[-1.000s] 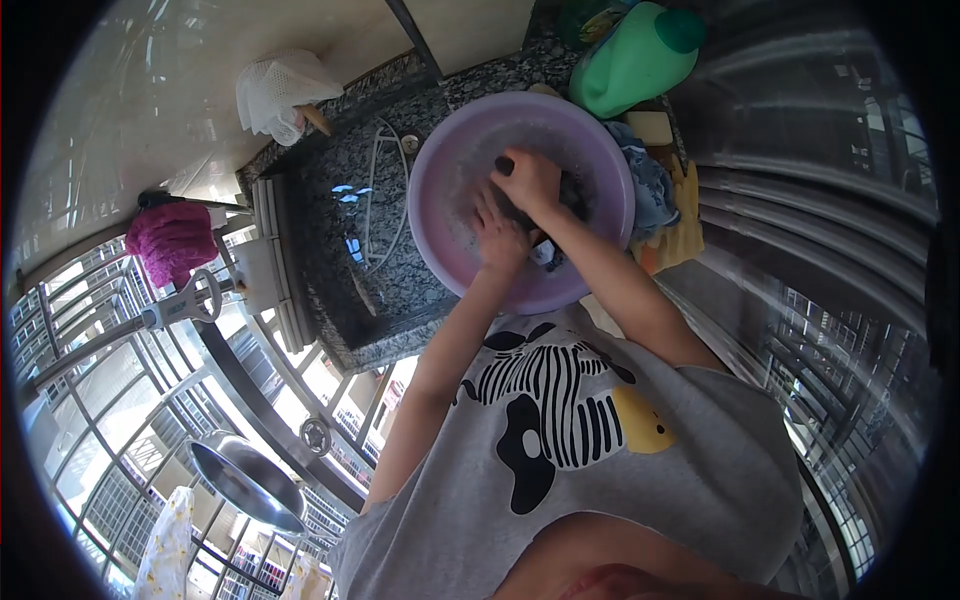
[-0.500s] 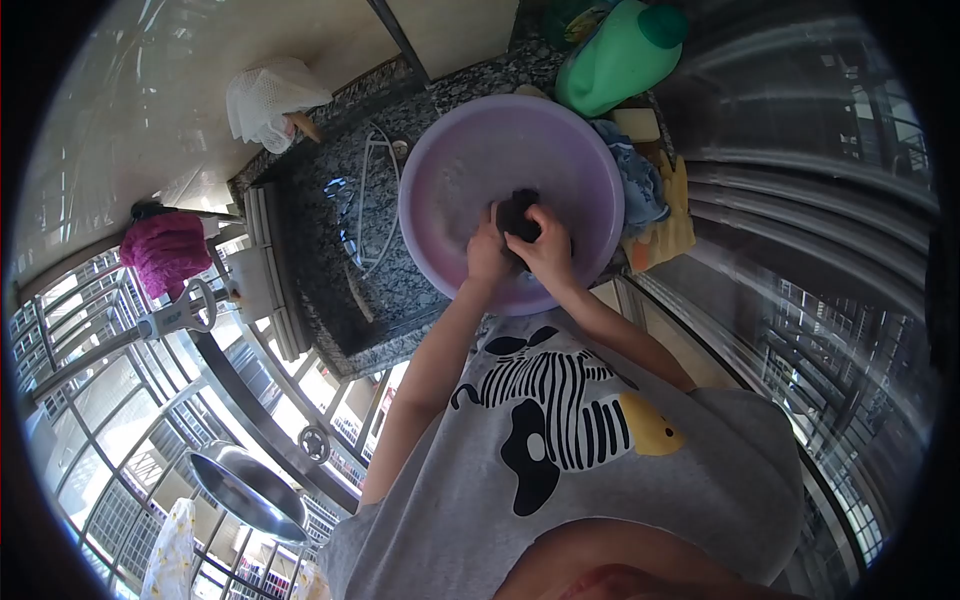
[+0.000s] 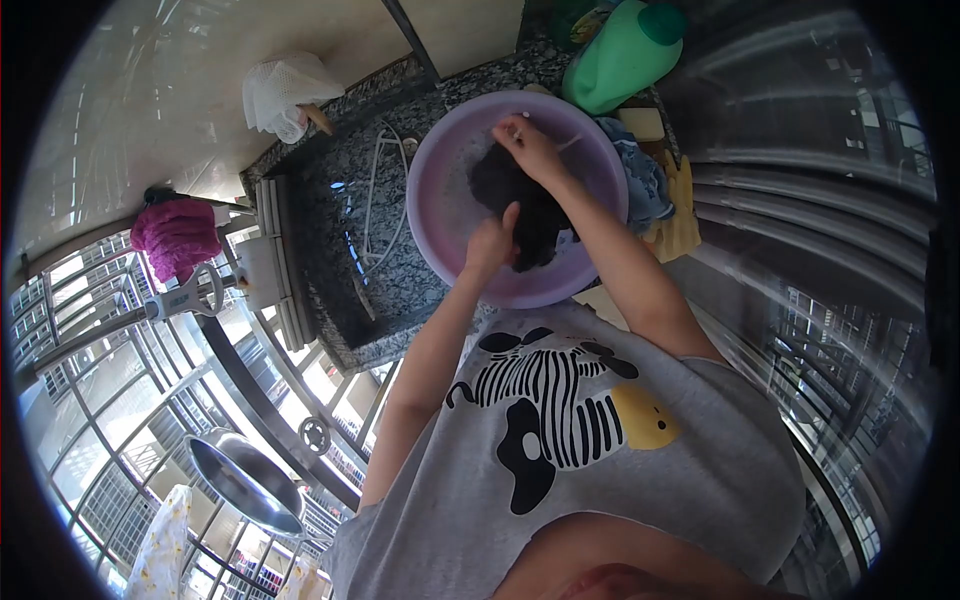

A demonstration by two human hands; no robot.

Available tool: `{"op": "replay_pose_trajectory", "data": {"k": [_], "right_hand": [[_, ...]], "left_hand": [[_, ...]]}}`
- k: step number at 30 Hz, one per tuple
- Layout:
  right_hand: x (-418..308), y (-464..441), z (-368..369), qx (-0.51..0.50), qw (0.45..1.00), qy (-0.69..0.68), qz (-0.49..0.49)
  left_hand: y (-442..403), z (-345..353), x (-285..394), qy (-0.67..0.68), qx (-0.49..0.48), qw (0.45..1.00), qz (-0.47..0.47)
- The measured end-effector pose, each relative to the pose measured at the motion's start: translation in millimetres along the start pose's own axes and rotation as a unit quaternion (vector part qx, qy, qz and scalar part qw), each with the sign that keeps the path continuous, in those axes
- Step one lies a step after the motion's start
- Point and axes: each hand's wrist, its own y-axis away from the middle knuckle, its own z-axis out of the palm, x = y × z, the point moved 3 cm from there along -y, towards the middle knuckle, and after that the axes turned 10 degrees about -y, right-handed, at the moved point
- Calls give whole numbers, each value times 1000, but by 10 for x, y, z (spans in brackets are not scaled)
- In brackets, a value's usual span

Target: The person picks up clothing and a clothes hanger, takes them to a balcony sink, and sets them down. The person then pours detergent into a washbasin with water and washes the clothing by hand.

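Observation:
A dark cloth (image 3: 515,190) lies spread in the purple basin (image 3: 430,235), which holds cloudy, sudsy water. My left hand (image 3: 490,243) is closed on the cloth's near left side, thumb on top and fingertips hidden. Over the far end of the cloth is my right hand (image 3: 533,150), its fingers curled together with a small white spot between them. What those fingers pinch, if anything, is too small to make out.
Right of the basin are a green bottle (image 3: 622,60), a soap block (image 3: 640,124), a blue cloth (image 3: 640,180) and yellow gloves (image 3: 682,210). A granite sink (image 3: 330,220) with a white hanger (image 3: 372,205) lies left. A white mesh bag (image 3: 285,95) hangs behind.
The dark cloth has gone from bunched between both hands to spread out in the basin. My right hand has moved away toward the far rim; my left stays near the same place.

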Motion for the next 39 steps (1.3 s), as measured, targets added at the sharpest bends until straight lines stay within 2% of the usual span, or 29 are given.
{"op": "replay_pose_trajectory", "data": {"k": [2,5,6,7,9,11,14,17,20,21,22,25,26,27,29,30,31,34,37,39], "right_hand": [[230,138,-122,61,989,-136,11],[182,579,-232,-43,992,-9,119],[177,636,-277,-102,986,-41,126],[158,682,-328,-159,976,-72,133],[-94,764,-410,-239,942,-174,162],[-852,770,-697,-276,887,-308,205],[-1645,751,-994,-315,860,-379,133],[-1924,552,-1147,-308,823,-463,118],[-1565,273,-1060,-207,861,-445,134],[-1353,194,-969,-190,888,-396,133],[-1080,101,-863,-189,926,-313,91],[-449,57,-547,-154,988,-12,-32],[-369,99,-468,-120,984,115,-69],[-332,119,-409,-82,961,241,-106],[-434,409,-269,-22,946,291,-144],[-475,570,-228,8,934,316,-164],[-360,681,-210,-9,955,278,-102],[-166,1008,-239,-11,998,41,47],[-593,1285,-255,16,999,-34,13],[-637,1262,-80,16,999,15,42]], "left_hand": [[337,-64,86,262,-75,958,-82],[538,-127,89,307,-93,944,-79],[541,-222,107,149,-80,984,-56],[529,-353,118,-14,-66,997,-31],[581,-528,168,-195,70,977,39],[724,-638,257,-224,303,917,130],[679,-697,425,-163,371,892,201],[358,-591,243,-114,329,888,300],[497,-571,248,12,180,976,121],[615,-584,282,35,184,977,103],[749,-581,313,58,187,977,85],[863,-445,250,64,253,961,94],[868,-404,243,55,285,951,110],[875,-394,301,-20,321,937,136],[908,-320,429,-171,379,890,188],[852,-240,437,-183,359,899,169],[771,-160,431,-195,340,908,150],[572,-123,418,-209,296,925,117],[251,15,278,-127,289,941,125],[152,102,286,-51,317,936,148]]}}
